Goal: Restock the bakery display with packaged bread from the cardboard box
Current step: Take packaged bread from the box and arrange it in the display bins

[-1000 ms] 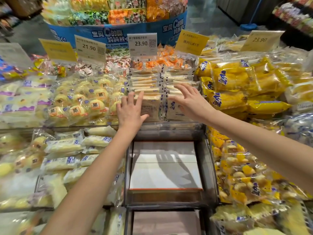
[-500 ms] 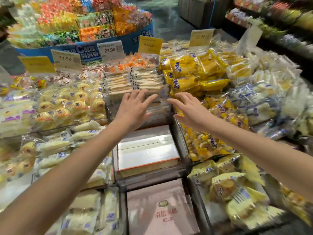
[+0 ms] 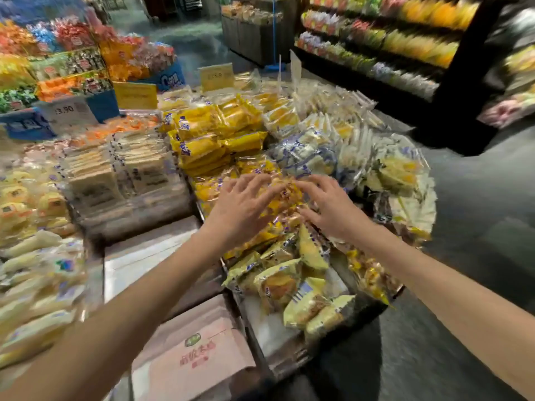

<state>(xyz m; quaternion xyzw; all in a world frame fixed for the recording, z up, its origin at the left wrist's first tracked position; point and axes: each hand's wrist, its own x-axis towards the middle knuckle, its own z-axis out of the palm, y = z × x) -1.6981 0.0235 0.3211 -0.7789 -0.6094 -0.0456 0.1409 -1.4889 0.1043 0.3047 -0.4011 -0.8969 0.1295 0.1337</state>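
Where bread packs (image 3: 283, 198) pile, left hand (image 3: 240, 209), right hand (image 3: 333, 209) — splayed.

Two hands (image 3: 241, 211) (image 3: 333, 211), three front-facing price signs (image 3: 68, 111) (image 3: 134, 95) (image 3: 216, 76), two flat cartons (image 3: 139, 256) (image 3: 199, 360), bread packets (image 3: 202, 146) beyond counting.

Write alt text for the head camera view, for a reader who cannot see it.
Two bare hands, the left hand and the right hand, fingers spread, reach over a heap of yellow bread packets on a crowded bakery display. A pink cardboard box lies nearer the person; the picture is motion-blurred.
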